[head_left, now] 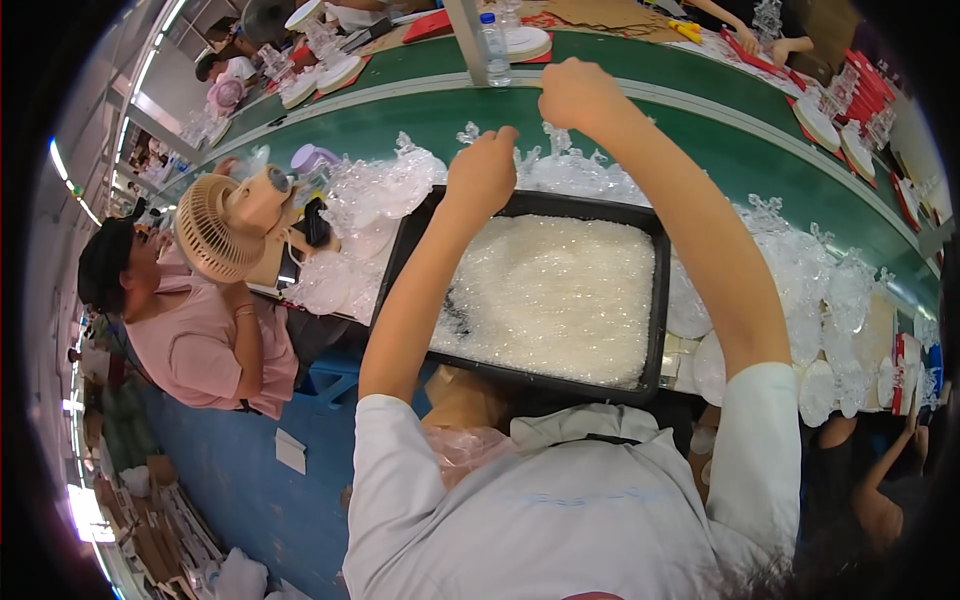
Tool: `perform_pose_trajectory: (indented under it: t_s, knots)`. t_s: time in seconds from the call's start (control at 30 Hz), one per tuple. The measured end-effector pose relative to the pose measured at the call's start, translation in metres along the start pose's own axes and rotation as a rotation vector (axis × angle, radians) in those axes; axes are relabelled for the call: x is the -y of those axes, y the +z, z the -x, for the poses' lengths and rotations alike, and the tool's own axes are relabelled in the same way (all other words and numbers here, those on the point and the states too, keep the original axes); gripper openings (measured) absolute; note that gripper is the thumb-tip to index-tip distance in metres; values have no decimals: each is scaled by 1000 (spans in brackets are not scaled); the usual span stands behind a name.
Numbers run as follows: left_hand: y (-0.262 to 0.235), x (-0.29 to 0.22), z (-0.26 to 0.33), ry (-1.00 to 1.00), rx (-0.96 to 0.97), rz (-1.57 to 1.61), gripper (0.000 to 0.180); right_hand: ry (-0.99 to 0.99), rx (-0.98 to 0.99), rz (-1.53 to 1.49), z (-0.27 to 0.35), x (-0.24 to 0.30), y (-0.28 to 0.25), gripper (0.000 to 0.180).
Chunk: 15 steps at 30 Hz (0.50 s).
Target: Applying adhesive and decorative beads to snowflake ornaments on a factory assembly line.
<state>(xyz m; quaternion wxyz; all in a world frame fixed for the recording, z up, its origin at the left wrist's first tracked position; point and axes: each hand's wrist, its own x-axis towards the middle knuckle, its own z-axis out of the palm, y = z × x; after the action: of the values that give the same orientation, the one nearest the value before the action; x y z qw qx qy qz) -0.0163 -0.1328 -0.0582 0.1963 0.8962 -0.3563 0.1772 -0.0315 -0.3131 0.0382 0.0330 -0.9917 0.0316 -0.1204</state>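
Note:
Both my arms reach over a black tray (660,300) filled with white, glittering granules (560,290). My left hand (484,170) is closed beyond the tray's far left part, among clear plastic ornaments (400,170); whatever its fingers hold is hidden. Farther out and to the right, my right hand (580,95) is closed too, over the green conveyor belt (680,130) close to its far rail. What lies inside those fingers cannot be made out. Several clear, sculpted pieces with round bases (570,175) stand along the tray's far side, below my hands.
More clear pieces (800,280) crowd the right side. At left are a beige fan (220,225), a purple-lidded container (314,158) and a seated person in pink (200,330). A water bottle (494,50) stands by a post (466,40). Other people work across the belt.

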Motion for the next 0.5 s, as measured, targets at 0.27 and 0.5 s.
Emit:
perform_pose_trajectory:
  t_s: [0.27, 0.5]
  knots:
    - [-12, -7, 19, -20, 54, -39, 15, -261, -521, -316, 169, 41, -42, 12]
    - [-83, 52, 18, -287, -391, -420, 36, -128, 80, -715, 284, 29, -37, 16]
